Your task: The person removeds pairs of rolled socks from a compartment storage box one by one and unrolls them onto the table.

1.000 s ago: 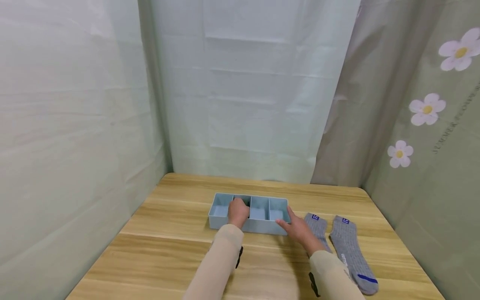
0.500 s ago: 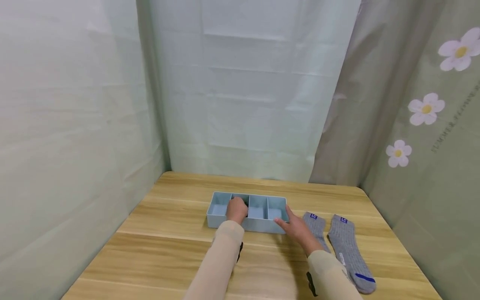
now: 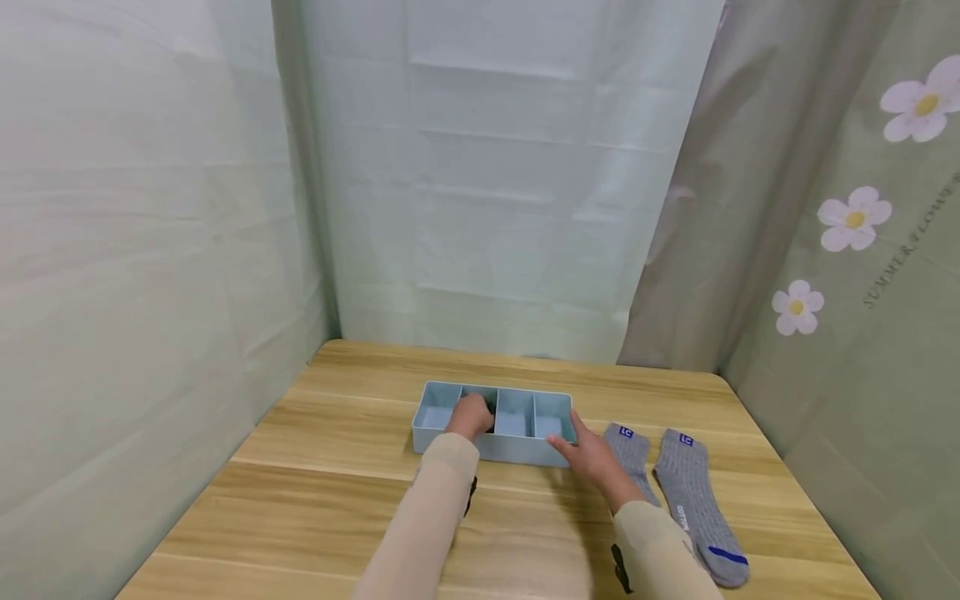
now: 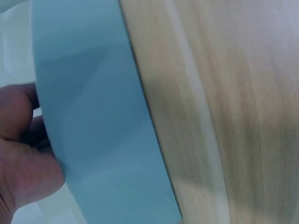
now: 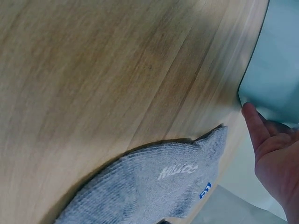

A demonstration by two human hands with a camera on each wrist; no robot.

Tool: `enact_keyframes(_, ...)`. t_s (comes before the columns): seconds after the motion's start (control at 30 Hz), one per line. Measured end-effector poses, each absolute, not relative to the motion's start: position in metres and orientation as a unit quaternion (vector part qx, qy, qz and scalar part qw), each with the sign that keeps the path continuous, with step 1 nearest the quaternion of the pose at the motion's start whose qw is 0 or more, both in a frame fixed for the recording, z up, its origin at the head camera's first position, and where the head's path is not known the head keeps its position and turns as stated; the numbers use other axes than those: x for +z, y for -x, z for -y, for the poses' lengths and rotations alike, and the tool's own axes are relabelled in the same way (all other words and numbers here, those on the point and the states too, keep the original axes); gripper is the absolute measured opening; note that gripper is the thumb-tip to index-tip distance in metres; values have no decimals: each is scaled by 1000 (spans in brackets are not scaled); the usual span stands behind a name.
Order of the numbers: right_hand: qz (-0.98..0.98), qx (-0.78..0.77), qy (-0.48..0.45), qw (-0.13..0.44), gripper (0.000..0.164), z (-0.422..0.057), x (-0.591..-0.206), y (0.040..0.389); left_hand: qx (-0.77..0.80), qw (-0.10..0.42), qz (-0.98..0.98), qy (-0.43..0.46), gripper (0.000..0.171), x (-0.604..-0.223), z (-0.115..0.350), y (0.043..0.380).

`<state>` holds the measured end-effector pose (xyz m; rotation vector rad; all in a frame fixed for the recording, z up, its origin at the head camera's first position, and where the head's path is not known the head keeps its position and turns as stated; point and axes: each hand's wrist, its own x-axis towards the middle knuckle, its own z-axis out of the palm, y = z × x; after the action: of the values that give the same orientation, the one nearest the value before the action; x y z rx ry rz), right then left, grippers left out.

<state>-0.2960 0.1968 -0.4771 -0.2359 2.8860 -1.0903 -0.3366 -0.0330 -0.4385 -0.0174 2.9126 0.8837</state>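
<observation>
A light blue divided storage box (image 3: pixel 517 450) with several compartments lies across the table. My left hand (image 3: pixel 470 415) reaches down into its second compartment from the left, where something dark (image 3: pixel 488 397) shows beside it. In the left wrist view the box's front wall (image 4: pixel 98 116) hides the fingertips, so what they hold is unclear. At the box's right end, my right hand (image 3: pixel 595 457) rests with thumb and fingers spread around the corner. Two grey ribbed socks lie flat to its right: the nearer sock (image 3: pixel 632 454) partly behind the forearm, the outer sock (image 3: pixel 697 500) mostly visible.
The wooden table (image 3: pixel 322 500) has light fabric curtains (image 3: pixel 480 208) on its left, back and right sides. The right curtain has printed white flowers. The box's other compartments show bare floors.
My left hand has shifted slightly within the same compartment, its forearm a little to the left. The right hand stays at the box's end, and the socks have not moved.
</observation>
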Motion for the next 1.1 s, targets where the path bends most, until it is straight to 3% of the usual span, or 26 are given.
enact_keyframes(0.2, -933, -352, 72, 30, 81, -194, -477, 294, 320, -33, -946, 38, 35, -448, 28, 330)
enact_keyframes(0.43, -934, -350, 71, 26, 80, -192, -479, 293, 332, -119, -935, 38, 26, -457, 29, 328)
enact_keyframes(0.63, -930, -359, 71, 29, 81, -192, -479, 293, 359, -149, -921, 24, 46, -459, 33, 329)
enact_keyframes(0.7, -929, -361, 74, 28, 81, -192, -478, 293, 383, -156, -910, 30, 42, -458, 35, 331)
enact_keyframes(0.83, -928, -364, 79, 25, 84, -193, -475, 293, 433, -160, -886, 47, 15, -454, 38, 335)
enact_keyframes(1.1, -929, -360, 83, 26, 88, -196, -475, 294, 492, -105, -863, 49, 26, -452, 37, 336)
